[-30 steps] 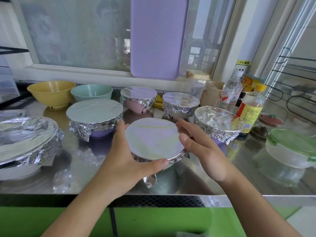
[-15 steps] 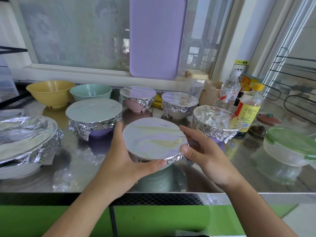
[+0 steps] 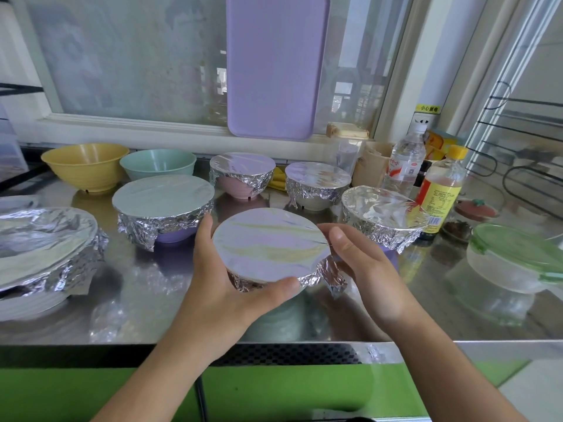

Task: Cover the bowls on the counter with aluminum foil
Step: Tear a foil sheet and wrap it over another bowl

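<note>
A foil-covered bowl (image 3: pixel 269 245) is in the middle of the steel counter (image 3: pixel 146 303), between both hands. My left hand (image 3: pixel 225 281) grips its left and front rim, thumb curled over the crimped foil. My right hand (image 3: pixel 368 275) is at its right side, fingers tucked under the foil edge. Behind stand several foil-covered bowls: a purple one (image 3: pixel 164 205), a pink one (image 3: pixel 242 173), a pale one (image 3: pixel 316 184) and one at right (image 3: pixel 382 217). A large foil-covered dish (image 3: pixel 42 248) is at far left. A yellow bowl (image 3: pixel 85 166) and a teal bowl (image 3: pixel 158 164) are uncovered.
A vinegar bottle (image 3: pixel 441 190) and a water bottle (image 3: pixel 403 161) stand at back right. A glass container with a green lid (image 3: pixel 515 263) sits at the right. A purple cutting board (image 3: pixel 275 65) leans on the window. The counter's front edge (image 3: pixel 274 345) runs just before my wrists.
The held bowl has turned between my hands. A loose foil flap that hung at the front now sticks out at the front right, by my right hand.
</note>
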The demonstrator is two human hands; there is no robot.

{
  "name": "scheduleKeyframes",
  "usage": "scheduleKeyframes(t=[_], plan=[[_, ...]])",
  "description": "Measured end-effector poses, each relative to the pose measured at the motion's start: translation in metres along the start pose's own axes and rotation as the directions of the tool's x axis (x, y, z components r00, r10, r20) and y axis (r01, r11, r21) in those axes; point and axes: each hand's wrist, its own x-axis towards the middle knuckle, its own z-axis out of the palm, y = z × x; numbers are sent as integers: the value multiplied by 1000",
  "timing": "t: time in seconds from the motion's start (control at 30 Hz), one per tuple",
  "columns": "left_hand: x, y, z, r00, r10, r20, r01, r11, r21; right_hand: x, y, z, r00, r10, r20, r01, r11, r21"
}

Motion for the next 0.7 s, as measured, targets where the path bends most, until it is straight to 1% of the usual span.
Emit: scheduleKeyframes(t=[0.17,0.3,0.4,0.43,0.53,0.7], plan=[[5,-2,-1,996,-3,-84,5,1000,31,6,-5,8,997,68,29,-66,997,-47],[1,2,-1,998,10,-61,-6,998,70,3,-7,10,993,51,104,-35,988,-151],[-2,4,2,999,1,-52,4,994,105,-3,-3,8,979,26,201,-11,997,-73],[-2,2,1,999,11,-47,-6,995,103,-4,0,7,978,21,208,-8,998,-60],[1,-3,-4,998,62,-19,-59,990,125,-3,8,4,985,22,172,-9,997,-76],[4,1,-9,1000,30,-3,-29,980,197,7,0,4,982,-6,189,35,988,-151]])
